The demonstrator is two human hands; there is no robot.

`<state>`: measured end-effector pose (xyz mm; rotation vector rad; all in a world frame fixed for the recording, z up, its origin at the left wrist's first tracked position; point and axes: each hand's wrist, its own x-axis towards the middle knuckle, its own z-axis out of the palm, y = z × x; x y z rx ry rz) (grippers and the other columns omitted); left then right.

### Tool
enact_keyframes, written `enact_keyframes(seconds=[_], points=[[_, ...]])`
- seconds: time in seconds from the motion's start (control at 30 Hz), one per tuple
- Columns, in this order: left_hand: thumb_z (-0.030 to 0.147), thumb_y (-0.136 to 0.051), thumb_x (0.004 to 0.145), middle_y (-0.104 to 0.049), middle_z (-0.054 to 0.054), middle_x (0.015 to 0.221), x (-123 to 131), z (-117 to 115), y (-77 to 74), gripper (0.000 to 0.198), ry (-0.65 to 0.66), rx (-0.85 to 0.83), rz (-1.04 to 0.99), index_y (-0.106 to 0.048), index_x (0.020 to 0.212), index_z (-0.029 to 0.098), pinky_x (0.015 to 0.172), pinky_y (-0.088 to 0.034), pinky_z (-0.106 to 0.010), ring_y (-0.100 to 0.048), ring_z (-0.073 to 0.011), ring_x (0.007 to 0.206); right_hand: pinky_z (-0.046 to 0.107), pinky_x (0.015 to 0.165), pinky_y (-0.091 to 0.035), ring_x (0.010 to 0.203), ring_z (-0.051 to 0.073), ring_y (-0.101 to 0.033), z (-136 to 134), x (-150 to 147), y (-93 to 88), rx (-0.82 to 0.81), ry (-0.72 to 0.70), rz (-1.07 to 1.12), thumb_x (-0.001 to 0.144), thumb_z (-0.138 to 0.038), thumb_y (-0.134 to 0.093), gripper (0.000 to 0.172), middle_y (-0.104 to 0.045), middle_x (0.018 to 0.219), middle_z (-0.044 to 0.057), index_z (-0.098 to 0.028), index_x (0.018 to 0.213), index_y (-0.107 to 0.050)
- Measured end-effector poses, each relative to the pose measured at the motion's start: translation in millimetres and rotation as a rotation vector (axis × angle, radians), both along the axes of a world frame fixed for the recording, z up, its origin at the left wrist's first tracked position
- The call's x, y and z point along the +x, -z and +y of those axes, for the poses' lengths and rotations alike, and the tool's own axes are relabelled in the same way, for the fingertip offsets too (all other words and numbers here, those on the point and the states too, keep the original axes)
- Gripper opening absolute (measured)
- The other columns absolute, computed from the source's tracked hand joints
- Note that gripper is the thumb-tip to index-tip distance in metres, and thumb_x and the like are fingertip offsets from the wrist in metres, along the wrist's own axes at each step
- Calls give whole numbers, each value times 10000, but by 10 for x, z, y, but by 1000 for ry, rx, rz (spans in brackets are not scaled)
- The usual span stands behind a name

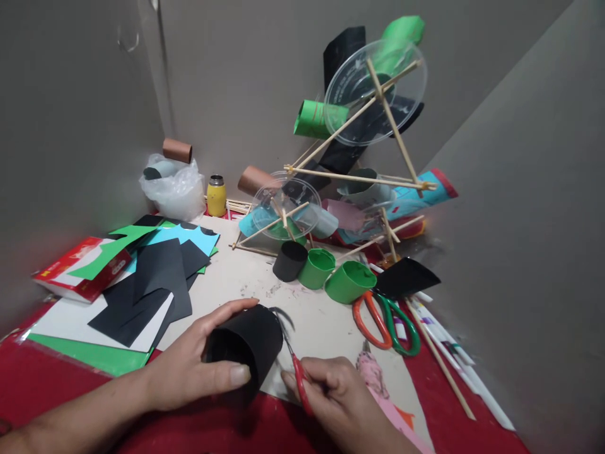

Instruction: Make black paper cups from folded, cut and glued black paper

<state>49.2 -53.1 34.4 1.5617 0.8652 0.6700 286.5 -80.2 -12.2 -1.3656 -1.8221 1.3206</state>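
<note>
My left hand (208,356) is wrapped round a black paper tube (258,337), thumb at its near open end and fingers along the far side. In my right hand (335,391) is a pair of small scissors with red handles (299,381). Its thin blades reach up along the tube's right end; whether they touch the paper I cannot tell. Just beyond the tube stand three short paper rings: one black (290,261), a green one (317,268) and a wider green one (350,282).
Paper scraps (161,277) and a red packet (85,268) lie left. Scissors with orange (372,320) and green handles lie right, near white pens (454,353). Behind stand a stick frame with a clear lid (375,92), a yellow bottle (216,195) and a plastic bag (174,189).
</note>
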Motion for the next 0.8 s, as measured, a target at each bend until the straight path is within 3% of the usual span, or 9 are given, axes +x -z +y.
enact_keyframes(seconds=[0.23, 0.43, 0.8], points=[[491, -652, 764, -587, -84, 1293, 29, 1, 10, 727, 40, -10, -13, -397, 1391, 226, 995, -418, -415, -548, -305, 1155, 247, 441, -145, 491, 86, -198, -10, 29, -23, 14, -16, -62, 792, -264, -563, 361, -211, 517, -75, -211, 542, -307], [520, -673, 746, -523, -100, 1383, 26, 4, 3, 774, -39, 6, 63, -395, 1404, 220, 1068, -354, -453, -483, -334, 1245, 236, 432, -169, 476, 86, -215, -13, 55, -36, 89, 17, -106, 793, -283, -594, 383, -234, 507, -80, -217, 549, -306], [516, -682, 738, -520, -104, 1392, 42, -9, -19, 787, -34, -23, 44, -395, 1410, 224, 1088, -343, -466, -471, -338, 1263, 224, 438, -220, 468, 90, -283, 4, 59, -55, 174, -24, -200, 788, -317, -597, 378, -306, 497, -70, -213, 549, -323]])
